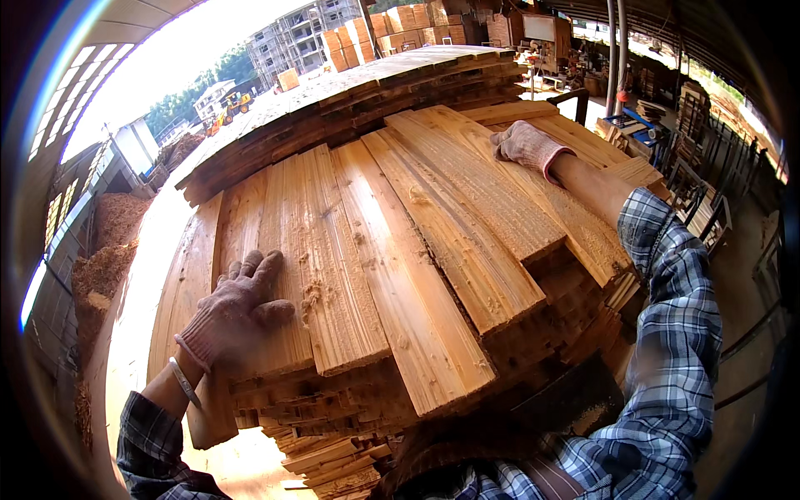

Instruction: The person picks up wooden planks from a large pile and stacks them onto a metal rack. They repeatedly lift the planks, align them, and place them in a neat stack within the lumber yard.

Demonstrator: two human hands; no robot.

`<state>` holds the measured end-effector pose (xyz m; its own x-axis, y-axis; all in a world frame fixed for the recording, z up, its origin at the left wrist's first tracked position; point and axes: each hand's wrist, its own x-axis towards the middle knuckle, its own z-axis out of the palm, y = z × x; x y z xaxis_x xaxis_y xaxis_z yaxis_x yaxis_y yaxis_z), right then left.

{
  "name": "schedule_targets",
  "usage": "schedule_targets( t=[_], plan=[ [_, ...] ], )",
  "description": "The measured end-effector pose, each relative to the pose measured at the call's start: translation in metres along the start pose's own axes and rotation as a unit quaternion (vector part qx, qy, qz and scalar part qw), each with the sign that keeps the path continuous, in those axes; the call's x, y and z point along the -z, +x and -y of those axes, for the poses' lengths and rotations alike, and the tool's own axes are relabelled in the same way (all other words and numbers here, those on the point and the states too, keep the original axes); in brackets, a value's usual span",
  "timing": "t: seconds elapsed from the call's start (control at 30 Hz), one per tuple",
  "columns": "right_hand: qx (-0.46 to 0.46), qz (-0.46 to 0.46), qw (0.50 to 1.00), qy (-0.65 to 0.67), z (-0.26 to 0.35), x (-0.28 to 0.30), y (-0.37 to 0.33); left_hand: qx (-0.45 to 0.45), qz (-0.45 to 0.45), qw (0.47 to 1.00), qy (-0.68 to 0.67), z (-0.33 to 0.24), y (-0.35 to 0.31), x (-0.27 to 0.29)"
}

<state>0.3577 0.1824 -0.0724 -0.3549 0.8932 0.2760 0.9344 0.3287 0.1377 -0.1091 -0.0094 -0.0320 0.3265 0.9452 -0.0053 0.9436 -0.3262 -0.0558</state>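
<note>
A layer of light brown planks (400, 283) lies side by side on top of a tall stack, their near ends uneven. My left hand (242, 308), in a pinkish knitted glove, rests open on the planks at the left, fingers spread. My right hand (532, 148), gloved alike, reaches to the far right of the layer. Its fingers are curled down against a plank (554, 208), and their tips are hidden. Wood shavings (312, 296) are scattered over the boards.
Behind the layer stands a higher pile of dark-edged boards (358, 108). Sawdust heaps (117, 225) lie at the left. Smaller offcuts (333, 462) are below the near edge. Metal racks (700, 200) stand at the right, and stacked lumber (400, 29) rises in the background.
</note>
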Motion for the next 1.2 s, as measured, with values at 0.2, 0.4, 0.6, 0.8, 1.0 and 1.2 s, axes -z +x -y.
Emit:
schedule_targets(
  t=[0.2, 0.4, 0.6, 0.8, 1.0, 1.2],
  plan=[
    [0.095, -0.055, 0.992, 0.056, 0.027, -0.004, -0.004, 0.004, -0.014, 0.988, -0.155, 0.01, -0.018, 0.009],
    [-0.09, -0.08, 0.919, 0.375, -0.063, 0.013, 0.0, 0.161, -0.174, 0.954, -0.18, 0.093, -0.001, -0.007],
    [-0.007, -0.023, 0.846, 0.532, 0.079, 0.127, -0.05, 0.311, -0.095, 0.935, -0.14, 0.093, 0.01, 0.003],
    [0.101, 0.116, 0.985, 0.073, 0.194, 0.103, -0.076, 0.201, -0.25, 0.792, -0.519, 0.139, -0.003, -0.004],
    [0.111, -0.002, 0.985, 0.131, 0.189, 0.118, -0.123, -0.22, -0.287, 0.681, -0.637, 0.185, -0.053, -0.044],
    [0.208, -0.232, 0.95, -0.014, 0.259, 0.136, -0.262, -0.103, -0.259, 0.554, -0.785, 0.183, -0.154, -0.026]
  ],
)
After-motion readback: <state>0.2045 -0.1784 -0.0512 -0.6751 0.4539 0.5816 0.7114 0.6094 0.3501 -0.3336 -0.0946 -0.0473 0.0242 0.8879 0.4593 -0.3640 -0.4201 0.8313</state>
